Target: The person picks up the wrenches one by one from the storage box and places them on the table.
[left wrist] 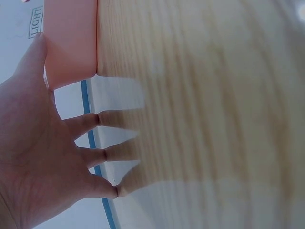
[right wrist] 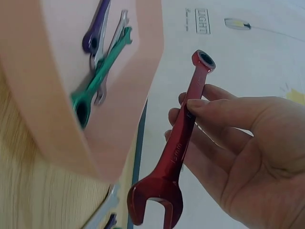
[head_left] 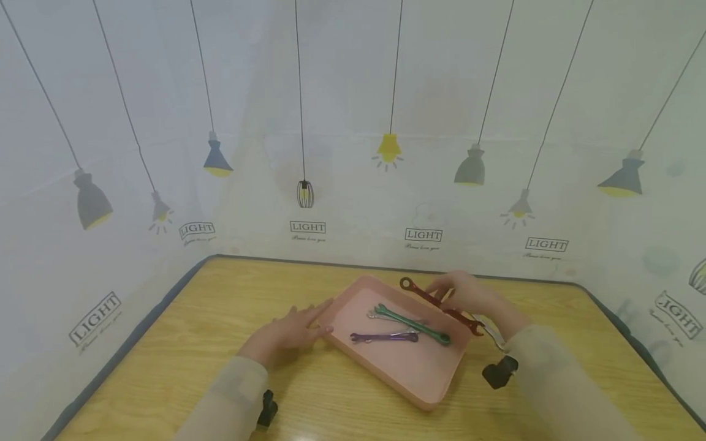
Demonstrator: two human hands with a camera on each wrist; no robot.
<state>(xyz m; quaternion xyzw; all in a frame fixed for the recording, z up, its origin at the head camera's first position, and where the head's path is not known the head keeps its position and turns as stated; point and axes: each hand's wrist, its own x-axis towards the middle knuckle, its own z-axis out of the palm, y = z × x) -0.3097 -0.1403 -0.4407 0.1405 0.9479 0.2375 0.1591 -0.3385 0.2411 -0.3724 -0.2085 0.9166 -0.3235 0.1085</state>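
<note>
My right hand (head_left: pixel 465 293) pinches a red combination wrench (right wrist: pixel 175 148) between thumb and fingers. Its ring end points away and its open jaw points back toward my wrist. The wrench is held over the far right rim of a pink tray (head_left: pixel 408 365). Inside the tray lie a green wrench (head_left: pixel 412 323), a purple wrench (head_left: pixel 385 337) and silver wrenches (right wrist: pixel 117 36), partly crossing one another. At the tray's left corner, my left hand (head_left: pixel 290 332) has its fingers spread, with the thumb against the tray wall and fingertips on the table.
Right of the tray, a silver wrench (head_left: pixel 491 331) lies on the wooden table (head_left: pixel 182 343), partly hidden by the red one. The right wrist view shows a small purple end (right wrist: pixel 111 220) beside it. A wall sheet (head_left: pixel 353 92) printed with lamps stands behind the table.
</note>
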